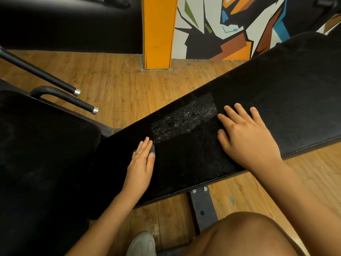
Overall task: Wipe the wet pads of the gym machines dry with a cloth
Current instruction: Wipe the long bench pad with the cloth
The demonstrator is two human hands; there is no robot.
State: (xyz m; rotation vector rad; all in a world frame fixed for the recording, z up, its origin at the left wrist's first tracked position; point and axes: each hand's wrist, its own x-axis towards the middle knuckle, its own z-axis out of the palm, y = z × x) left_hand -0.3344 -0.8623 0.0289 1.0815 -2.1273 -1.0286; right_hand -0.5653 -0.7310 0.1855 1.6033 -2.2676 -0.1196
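Bench pad (295, 89), wet patch (184, 117) | left hand (141, 163) grip flat on cloth (152, 149) | right hand (247, 139) grip splayed, empty | handles (55, 78), pillar (158, 32) beyond

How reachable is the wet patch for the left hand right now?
Probably yes. The left hand lies on the bench pad just beside the wet patch, with nothing between them; the right hand rests at its far edge.

You have bare pad (295, 93) stretching right, while the seat (46, 154) and two handle bars (46, 75) crowd your left.
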